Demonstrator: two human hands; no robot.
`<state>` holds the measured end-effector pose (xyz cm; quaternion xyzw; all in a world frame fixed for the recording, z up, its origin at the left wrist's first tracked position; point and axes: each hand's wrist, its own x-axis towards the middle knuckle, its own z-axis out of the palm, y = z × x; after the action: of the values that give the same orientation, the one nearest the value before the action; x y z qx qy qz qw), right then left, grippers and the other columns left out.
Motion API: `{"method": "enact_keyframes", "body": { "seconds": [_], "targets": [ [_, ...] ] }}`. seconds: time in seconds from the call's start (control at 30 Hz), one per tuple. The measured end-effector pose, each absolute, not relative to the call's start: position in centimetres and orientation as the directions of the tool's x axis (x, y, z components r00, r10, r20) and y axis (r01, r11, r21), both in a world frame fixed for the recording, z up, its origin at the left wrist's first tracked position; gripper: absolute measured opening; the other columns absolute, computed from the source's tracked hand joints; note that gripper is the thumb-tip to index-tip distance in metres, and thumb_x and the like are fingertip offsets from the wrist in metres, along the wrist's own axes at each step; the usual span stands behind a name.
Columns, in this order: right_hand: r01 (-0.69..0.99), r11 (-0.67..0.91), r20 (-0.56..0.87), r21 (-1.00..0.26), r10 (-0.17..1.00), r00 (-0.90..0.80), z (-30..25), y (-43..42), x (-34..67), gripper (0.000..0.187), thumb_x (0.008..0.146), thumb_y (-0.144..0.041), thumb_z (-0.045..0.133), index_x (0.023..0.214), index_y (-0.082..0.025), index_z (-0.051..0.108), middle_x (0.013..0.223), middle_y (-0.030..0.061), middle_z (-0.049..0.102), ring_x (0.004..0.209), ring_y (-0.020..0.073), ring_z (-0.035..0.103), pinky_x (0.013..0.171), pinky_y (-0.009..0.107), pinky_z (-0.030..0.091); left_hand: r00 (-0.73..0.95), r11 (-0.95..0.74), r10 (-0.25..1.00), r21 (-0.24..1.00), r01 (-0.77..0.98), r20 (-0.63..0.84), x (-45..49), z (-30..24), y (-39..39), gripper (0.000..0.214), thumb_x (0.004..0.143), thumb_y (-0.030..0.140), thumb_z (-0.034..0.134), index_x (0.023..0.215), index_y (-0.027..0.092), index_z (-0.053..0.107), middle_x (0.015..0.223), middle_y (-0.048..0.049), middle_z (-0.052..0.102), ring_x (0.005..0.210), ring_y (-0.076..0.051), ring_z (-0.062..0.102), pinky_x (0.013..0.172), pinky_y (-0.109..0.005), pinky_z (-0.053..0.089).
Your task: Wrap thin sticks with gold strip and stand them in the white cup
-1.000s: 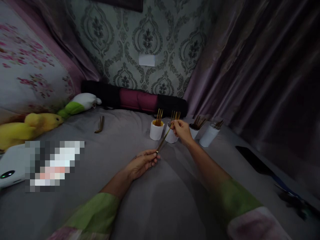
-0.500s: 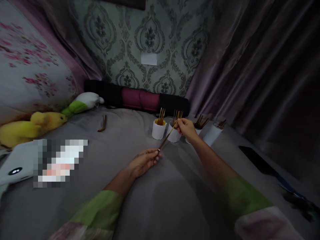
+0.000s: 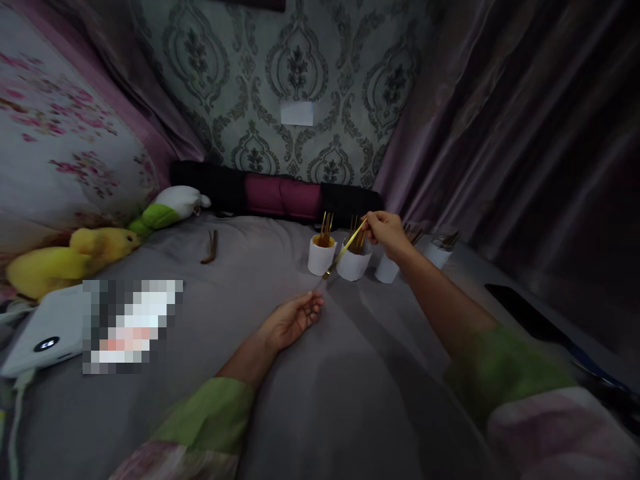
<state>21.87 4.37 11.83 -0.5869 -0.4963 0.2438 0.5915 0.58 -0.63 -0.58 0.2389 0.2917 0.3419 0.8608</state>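
Observation:
A slim gold-coloured utensil [image 3: 345,249] is pinched near its upper end in my right hand [image 3: 385,233]. It slants down to the left, its lower tip in front of two white cups. Which kind of utensil it is I cannot make out. Several gold handles stand up from the left white cup [image 3: 321,260] and from the second white cup [image 3: 354,267]. A third white cup [image 3: 387,270] is partly behind my right wrist, and a fourth white container [image 3: 440,255] stands to its right. My left hand [image 3: 295,319] is empty above the sheet, palm up, fingers loosely curled and apart from the utensil.
Several thin brown pieces [image 3: 210,247] lie on the grey sheet [image 3: 250,267]. At left are a white power bank [image 3: 47,333] with a cable, a blurred-out item [image 3: 133,327], and yellow and green plush toys [image 3: 70,257]. A dark flat object [image 3: 525,313] lies at right; a black-and-maroon roll [image 3: 283,195] lines the wall.
My left hand has let go of the utensil's lower end. My right hand has lifted it up and slightly right, away from the left hand. The view has shifted slightly.

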Motion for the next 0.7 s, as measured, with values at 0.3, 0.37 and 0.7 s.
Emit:
{"method": "enact_keyframes", "body": {
  "seconds": [0.3, 0.37, 0.7],
  "targets": [
    [0.347, 0.197, 0.355, -0.917, 0.801, 0.481, 14.3, 6.2, 23.0, 0.022, 0.083, -0.026, 0.048, 0.065, -0.013, 0.054, 0.050, -0.0014, 0.051, 0.034, 0.0026, 0.037, 0.030, 0.013, 0.023, 0.607, 0.660, 0.722, 0.595, -0.459, -0.332, 0.5, -0.6, -0.5, 0.012, 0.082, 0.013, 0.049, 0.084, 0.007, 0.059, 0.073, -0.0063, 0.060, 0.058, -0.006, 0.054, 0.056, -0.018, 0.046],
    [0.349, 0.192, 0.355, -0.917, 0.792, 0.496, 14.7, 6.7, 23.2, 0.022, 0.083, -0.025, 0.046, 0.066, -0.013, 0.053, 0.050, -0.0015, 0.051, 0.034, 0.0026, 0.037, 0.030, 0.012, 0.022, 0.600, 0.660, 0.724, 0.596, -0.458, -0.340, 0.5, -0.4, -0.6, 0.012, 0.083, 0.013, 0.049, 0.083, 0.008, 0.059, 0.072, -0.0064, 0.060, 0.057, -0.006, 0.053, 0.055, -0.018, 0.045],
    [0.448, 0.218, 0.454, -0.867, 0.716, 0.530, 15.0, 9.1, 23.5, 0.023, 0.083, -0.027, 0.044, 0.069, -0.013, 0.054, 0.056, 0.0010, 0.053, 0.037, 0.0039, 0.038, 0.036, 0.016, 0.028, 0.598, 0.660, 0.726, 0.589, -0.466, -0.340, 0.5, -0.4, -0.6, 0.013, 0.083, 0.012, 0.048, 0.082, 0.007, 0.059, 0.071, -0.0058, 0.059, 0.057, -0.006, 0.052, 0.054, -0.018, 0.044]
  ]
}}
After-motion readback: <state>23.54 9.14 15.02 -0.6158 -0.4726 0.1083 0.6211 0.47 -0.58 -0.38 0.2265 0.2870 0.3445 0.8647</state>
